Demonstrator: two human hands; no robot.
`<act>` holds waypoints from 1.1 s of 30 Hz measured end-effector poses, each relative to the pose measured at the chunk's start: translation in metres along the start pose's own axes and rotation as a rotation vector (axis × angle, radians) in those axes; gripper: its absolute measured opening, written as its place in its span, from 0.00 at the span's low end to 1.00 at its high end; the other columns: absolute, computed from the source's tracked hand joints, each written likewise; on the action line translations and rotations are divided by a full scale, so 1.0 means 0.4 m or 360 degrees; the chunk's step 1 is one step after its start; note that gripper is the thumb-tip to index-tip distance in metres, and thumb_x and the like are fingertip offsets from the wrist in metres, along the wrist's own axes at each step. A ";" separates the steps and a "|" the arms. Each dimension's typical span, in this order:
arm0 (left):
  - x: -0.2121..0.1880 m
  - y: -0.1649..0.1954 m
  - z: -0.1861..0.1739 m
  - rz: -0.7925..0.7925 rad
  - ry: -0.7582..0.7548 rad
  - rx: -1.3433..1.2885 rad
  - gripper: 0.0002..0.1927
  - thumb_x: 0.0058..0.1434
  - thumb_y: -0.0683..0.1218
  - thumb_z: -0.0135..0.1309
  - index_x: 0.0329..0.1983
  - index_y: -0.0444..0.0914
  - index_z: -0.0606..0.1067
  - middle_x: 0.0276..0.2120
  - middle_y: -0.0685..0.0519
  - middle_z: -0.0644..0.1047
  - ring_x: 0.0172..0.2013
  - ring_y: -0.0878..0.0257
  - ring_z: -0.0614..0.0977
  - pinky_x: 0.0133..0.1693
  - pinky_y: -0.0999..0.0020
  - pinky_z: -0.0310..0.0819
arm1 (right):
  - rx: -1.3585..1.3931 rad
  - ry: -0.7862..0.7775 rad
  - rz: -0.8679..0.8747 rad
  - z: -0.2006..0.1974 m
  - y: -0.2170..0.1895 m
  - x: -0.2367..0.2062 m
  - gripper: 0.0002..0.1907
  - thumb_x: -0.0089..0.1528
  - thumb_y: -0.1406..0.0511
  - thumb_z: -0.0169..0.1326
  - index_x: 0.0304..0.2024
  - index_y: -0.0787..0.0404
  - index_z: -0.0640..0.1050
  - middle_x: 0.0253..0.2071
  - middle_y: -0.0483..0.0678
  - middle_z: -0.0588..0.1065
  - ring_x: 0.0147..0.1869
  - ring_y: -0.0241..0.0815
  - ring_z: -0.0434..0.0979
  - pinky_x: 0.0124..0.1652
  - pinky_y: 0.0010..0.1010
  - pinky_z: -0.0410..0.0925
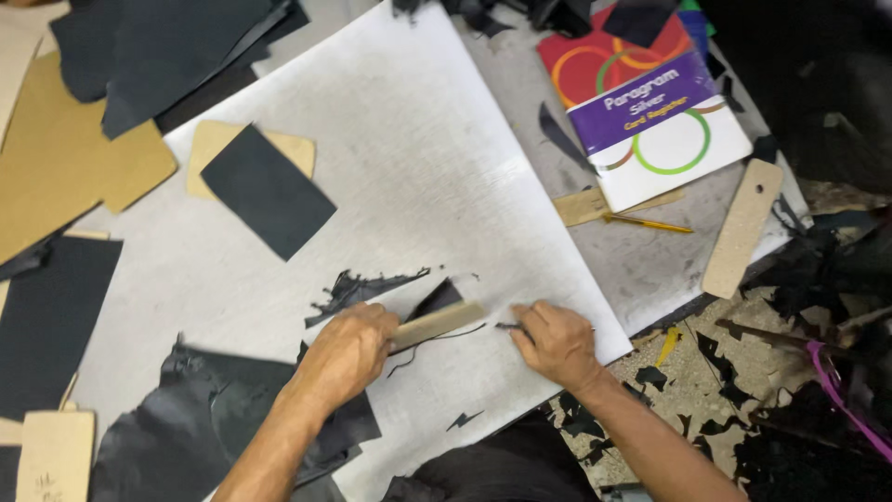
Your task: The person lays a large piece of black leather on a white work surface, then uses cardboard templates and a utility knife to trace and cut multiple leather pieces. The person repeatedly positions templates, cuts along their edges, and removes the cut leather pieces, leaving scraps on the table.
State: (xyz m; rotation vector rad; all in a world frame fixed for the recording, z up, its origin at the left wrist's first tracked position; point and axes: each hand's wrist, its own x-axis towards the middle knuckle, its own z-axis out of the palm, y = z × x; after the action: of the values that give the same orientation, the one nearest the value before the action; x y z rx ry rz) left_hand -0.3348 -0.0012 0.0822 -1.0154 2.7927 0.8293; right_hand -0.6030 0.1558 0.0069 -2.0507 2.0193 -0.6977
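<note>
From the head view, the left hand (346, 351) pressed a tan cardboard template (437, 324) flat onto a small piece of black leather (435, 299), its grip closed over the template's near end, probably to keep it from sliding. The right hand (556, 342) sat just beside the template's far end, fingers curled shut on a thin dark blade (508, 326) whose tip pointed toward the template edge. Both worked on a white cutting board (418, 158) lying across the grey surface (650, 251). A jagged black offcut (358, 290) lay just above the left hand, and a larger crumpled sheet of leather (204, 418) spread under the left forearm. Farther up the board, a cut black rectangle (268, 191) rested on another tan template (216, 139). To the right lay a colourful record book (650, 102), a yellow pen (648, 223) and a long tan pattern strip (743, 228). Black scraps (715, 358) littered the floor beyond the surface's edge.
</note>
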 end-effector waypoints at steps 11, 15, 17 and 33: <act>0.543 0.170 -0.076 0.0762 0.1298 0.1062 0.19 0.58 0.44 0.46 0.52 0.39 0.75 0.44 0.46 0.80 0.48 0.53 0.82 0.52 0.59 0.77 | 0.0146 0.0158 -0.0064 0.009 0.038 -0.019 0.10 0.53 0.70 0.61 0.38 0.64 0.82 0.26 0.47 0.75 0.26 0.42 0.77 0.28 0.33 0.71; 0.481 0.054 -0.016 0.0062 0.0357 0.0409 0.11 0.68 0.43 0.49 0.49 0.37 0.77 0.40 0.46 0.80 0.43 0.49 0.82 0.46 0.52 0.76 | 0.0175 0.0185 -0.0092 0.012 0.032 -0.014 0.10 0.54 0.69 0.61 0.39 0.64 0.81 0.27 0.47 0.76 0.27 0.42 0.77 0.29 0.33 0.70; 0.332 -0.037 -0.001 -0.0320 0.0225 0.0288 0.14 0.61 0.49 0.55 0.44 0.35 0.76 0.39 0.44 0.79 0.43 0.47 0.81 0.43 0.50 0.76 | 0.0122 0.0173 -0.0043 0.030 0.038 -0.022 0.08 0.55 0.69 0.60 0.38 0.63 0.82 0.27 0.46 0.77 0.26 0.41 0.76 0.28 0.33 0.70; -0.318 0.157 0.395 0.0152 -0.0210 -0.1284 0.22 0.62 0.47 0.53 0.60 0.42 0.74 0.53 0.47 0.80 0.52 0.50 0.81 0.53 0.54 0.74 | -0.0036 -0.0482 0.0556 0.076 -0.053 -0.003 0.13 0.71 0.60 0.63 0.49 0.64 0.82 0.32 0.52 0.77 0.31 0.43 0.76 0.32 0.38 0.70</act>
State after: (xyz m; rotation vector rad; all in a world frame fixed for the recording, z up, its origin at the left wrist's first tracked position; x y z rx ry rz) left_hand -0.2935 0.1926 0.0057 -0.8263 2.4058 2.0336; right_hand -0.5705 0.1521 -0.0106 -1.6293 2.1260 -0.2811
